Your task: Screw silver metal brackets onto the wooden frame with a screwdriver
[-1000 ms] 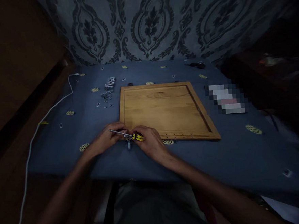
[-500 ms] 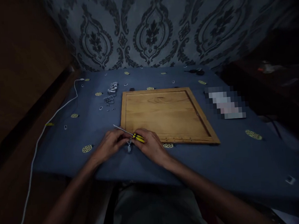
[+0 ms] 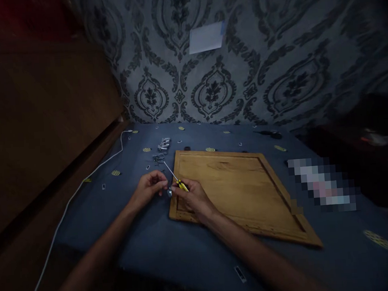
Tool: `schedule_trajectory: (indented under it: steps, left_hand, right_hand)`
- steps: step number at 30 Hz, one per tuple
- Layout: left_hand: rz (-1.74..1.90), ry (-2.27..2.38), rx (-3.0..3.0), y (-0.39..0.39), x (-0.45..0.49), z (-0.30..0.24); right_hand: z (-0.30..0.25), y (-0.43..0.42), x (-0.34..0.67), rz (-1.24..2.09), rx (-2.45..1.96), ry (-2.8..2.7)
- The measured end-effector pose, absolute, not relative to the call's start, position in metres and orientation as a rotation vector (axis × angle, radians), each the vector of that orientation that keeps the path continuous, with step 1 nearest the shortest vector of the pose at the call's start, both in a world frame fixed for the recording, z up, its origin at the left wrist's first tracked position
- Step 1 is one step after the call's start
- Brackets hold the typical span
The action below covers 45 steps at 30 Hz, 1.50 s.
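Note:
My right hand (image 3: 196, 198) is closed around a screwdriver (image 3: 182, 185) with a yellow and black handle; its thin shaft slants up and left. A small shiny metal hinge (image 3: 170, 192) hangs at the thumb and fingertips of that same hand. To its left, my left hand (image 3: 152, 184) is curled with thumb and fingers close together, slightly apart from the hinge. Whatever its fingertips may hold is too small to see. Beneath my right hand lies a framed wooden panel (image 3: 236, 187), flat on the blue tablecloth (image 3: 148, 246).
Several metal hinges (image 3: 164, 144) lie beyond my left hand, with small screws (image 3: 157, 165) near them. A white cable (image 3: 68, 203) runs along the table's left side. Dark scissors (image 3: 270, 134) rest at the back, and a blurred-out item (image 3: 323, 185) lies right of the panel.
The view has tilted up and turned. My left hand has drawn away from the hinge, which stays with my right hand. The screwdriver now points more upward, and both hands are farther up the panel's left edge.

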State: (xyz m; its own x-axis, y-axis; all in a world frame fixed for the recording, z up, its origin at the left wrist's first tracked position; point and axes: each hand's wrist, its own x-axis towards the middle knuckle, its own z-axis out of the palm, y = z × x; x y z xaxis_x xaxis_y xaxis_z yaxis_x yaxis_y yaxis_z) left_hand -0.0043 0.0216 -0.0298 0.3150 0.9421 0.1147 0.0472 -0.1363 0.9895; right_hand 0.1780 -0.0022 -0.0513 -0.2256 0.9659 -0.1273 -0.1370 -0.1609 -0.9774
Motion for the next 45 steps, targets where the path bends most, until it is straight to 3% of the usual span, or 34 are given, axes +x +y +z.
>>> schedule_trajectory:
  steps: [8, 18, 25, 37, 45]
  left_hand:
    - [1.198, 0.858, 1.231, 0.063, -0.023, -0.027]
    - [1.218, 0.833, 1.060, 0.076, -0.037, -0.055]
    - [1.276, 0.954, 1.141, 0.083, -0.043, -0.068]
    - [1.368, 1.156, 1.415, 0.067, -0.039, -0.053]
    - [1.242, 1.016, 1.473, 0.019, 0.006, -0.028]
  right_hand:
    - [-0.058, 0.043, 0.161, 1.755, -1.082, -1.176]
    - [-0.079, 0.087, 0.151, 1.281, -1.165, -1.268]
    - [-0.085, 0.088, 0.155, 1.178, -1.179, -1.227]
    - [-0.055, 0.038, 0.175, 1.484, -1.064, -0.853]
    - [-0.032, -0.014, 0.184, 1.709, -1.016, -0.694]
